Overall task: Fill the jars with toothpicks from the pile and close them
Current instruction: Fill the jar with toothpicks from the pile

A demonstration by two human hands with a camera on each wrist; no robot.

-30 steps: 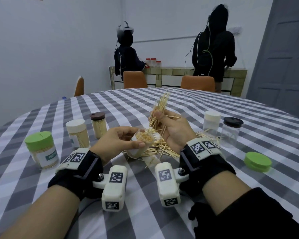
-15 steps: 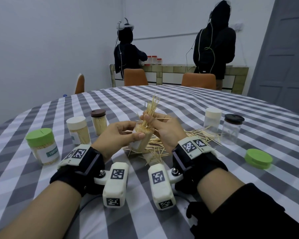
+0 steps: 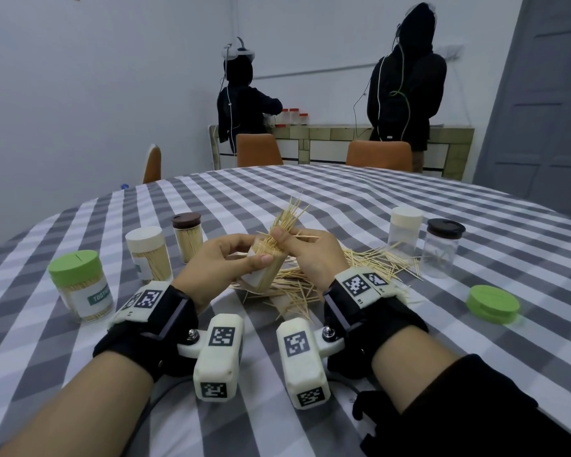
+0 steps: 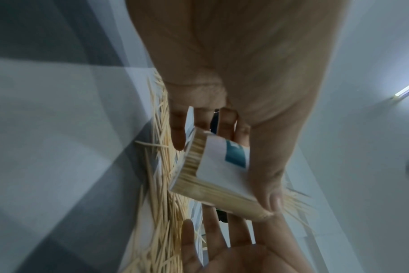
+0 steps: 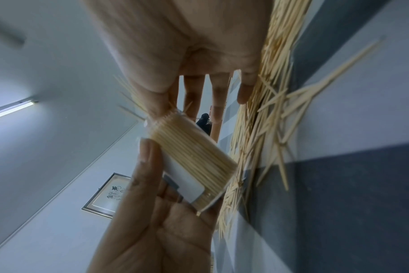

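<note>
Over the loose toothpick pile [image 3: 350,265], the left hand [image 3: 221,262] grips a tilted, open, labelled clear jar [image 3: 266,268] packed with toothpicks while the right hand [image 3: 310,252] pinches a splayed toothpick bundle [image 3: 285,219] at its mouth.

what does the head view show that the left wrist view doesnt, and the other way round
Only the head view shows the three filled, capped jars at left, two clear capped jars at right, the loose green lid, and the bunch of toothpicks sticking up from the right hand.

Only the left wrist view shows the held jar's base and the blue patch on its label.

Both show the left hand gripping that jar over the toothpick pile.
</note>
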